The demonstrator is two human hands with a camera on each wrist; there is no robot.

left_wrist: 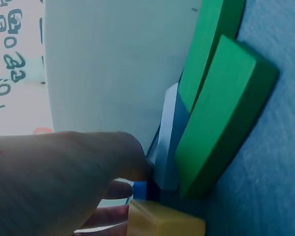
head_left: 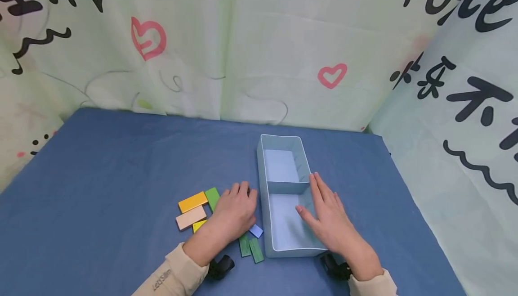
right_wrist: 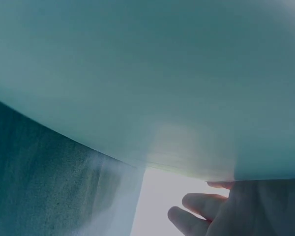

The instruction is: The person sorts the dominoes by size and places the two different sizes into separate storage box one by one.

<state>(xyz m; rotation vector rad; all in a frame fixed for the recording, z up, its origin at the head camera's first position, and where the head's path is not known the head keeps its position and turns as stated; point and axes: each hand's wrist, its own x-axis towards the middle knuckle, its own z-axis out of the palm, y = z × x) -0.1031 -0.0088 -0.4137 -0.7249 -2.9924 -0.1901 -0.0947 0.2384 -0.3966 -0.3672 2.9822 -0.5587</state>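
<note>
Presently, left hand (head_left: 236, 208) bent over blocks (head_left: 192, 202) just left of the box (head_left: 283, 217); grasp hidden, cannot tell. Right hand (head_left: 331, 226), outstretched, grasping nothing, touches box's right side. Suggest light bracing there, pinching blocks singly.

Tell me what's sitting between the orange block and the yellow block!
In the head view, a pinkish-beige block lies between the orange block and the yellow block, which shows only in part.

Blue tabletop (head_left: 121, 161); pale curtain (head_left: 275, 26) behind, pink hearts (head_left: 148, 39), black lettering (head_left: 479, 92).
</note>
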